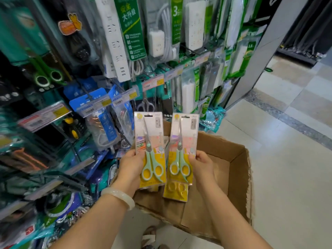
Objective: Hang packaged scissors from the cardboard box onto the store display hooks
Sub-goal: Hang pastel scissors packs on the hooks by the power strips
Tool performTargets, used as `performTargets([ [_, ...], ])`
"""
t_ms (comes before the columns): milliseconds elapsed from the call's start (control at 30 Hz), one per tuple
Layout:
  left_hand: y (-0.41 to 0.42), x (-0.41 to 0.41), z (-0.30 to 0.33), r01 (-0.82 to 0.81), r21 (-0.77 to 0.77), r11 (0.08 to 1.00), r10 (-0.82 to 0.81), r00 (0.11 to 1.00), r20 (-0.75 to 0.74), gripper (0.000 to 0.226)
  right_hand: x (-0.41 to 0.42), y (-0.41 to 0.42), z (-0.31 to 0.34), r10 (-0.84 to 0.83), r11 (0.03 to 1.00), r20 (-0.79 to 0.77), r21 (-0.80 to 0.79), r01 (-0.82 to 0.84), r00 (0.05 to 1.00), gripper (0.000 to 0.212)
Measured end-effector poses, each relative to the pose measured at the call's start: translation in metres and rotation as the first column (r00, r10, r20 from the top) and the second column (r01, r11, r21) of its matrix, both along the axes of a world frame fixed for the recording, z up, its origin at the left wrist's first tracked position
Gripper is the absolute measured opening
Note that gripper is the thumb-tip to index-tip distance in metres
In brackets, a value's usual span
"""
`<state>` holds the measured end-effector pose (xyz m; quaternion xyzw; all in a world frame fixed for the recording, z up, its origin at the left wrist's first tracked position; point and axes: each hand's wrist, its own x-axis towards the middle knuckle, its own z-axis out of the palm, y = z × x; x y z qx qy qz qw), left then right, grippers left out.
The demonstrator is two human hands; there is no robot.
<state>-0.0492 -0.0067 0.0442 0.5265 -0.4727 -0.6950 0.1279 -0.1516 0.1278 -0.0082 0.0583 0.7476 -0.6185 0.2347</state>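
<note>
- Presently, the left hand point(132, 163) grips one scissors pack point(150, 150) by its lower left edge, thumb on the front face and fingers behind the card.
- The right hand point(202, 163) holds a second scissors pack point(183, 150) at its lower right edge in the same pinch. At least one further pack point(175, 192) shows below it; whether that one is also in the right hand or lies in the box cannot be told.
- Both held packs stand upright, side by side between the hands, above the open cardboard box point(239, 164), which sits just beyond and below the wrists.
- Handling judgement: each pack looks light, a flat card backing under a clear plastic blister. The card should be fairly stiff along its length but may bend at the top if pushed off-line. The glossy face could slip under a loose pinch.
- Weight appears concentrated low, at the mint-green handles, so the present low grip should keep the pack steady.
- The hang slot point(148, 115) lies at the top edge of each card, far from the fingers. For threading, a hold nearer mid-card would likely give better control of the slot.
- Display hooks with price tags point(152, 83) lie ahead of and above the hands; a free hook cannot be picked out.
</note>
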Motion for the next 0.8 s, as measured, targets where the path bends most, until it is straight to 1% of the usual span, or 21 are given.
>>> performTargets([
  [100,-0.002,0.017,0.015,-0.069,-0.034,0.997,0.066,0.995,-0.068,0.014,0.006,-0.017,0.032,0.087,0.991,-0.055,-0.099,-0.092,0.995,0.001],
  [233,-0.018,0.049,0.035,-0.182,-0.115,0.977,0.170,0.980,-0.106,0.015,0.026,-0.054,0.062,0.191,0.961,-0.156,-0.170,-0.217,0.969,0.009],
  [367,-0.043,0.083,0.061,-0.303,-0.192,0.933,0.278,0.949,-0.146,0.021,0.050,-0.097,0.086,0.279,0.910,-0.240,-0.244,-0.336,0.930,0.017],
  [500,-0.072,0.119,0.085,-0.409,-0.270,0.872,0.358,0.907,-0.221,0.018,0.078,-0.143,0.107,0.354,0.855,-0.273,-0.293,-0.428,0.895,0.019],
  [633,-0.107,0.150,0.104,-0.464,-0.306,0.831,0.383,0.877,-0.289,0.018,0.105,-0.188,0.127,0.380,0.822,-0.309,-0.321,-0.471,0.872,0.015],
  [800,-0.149,0.171,0.120,-0.491,-0.356,0.795,0.367,0.857,-0.363,0.021,0.126,-0.231,0.150,0.348,0.799,-0.322,-0.389,-0.459,0.880,0.009],
])
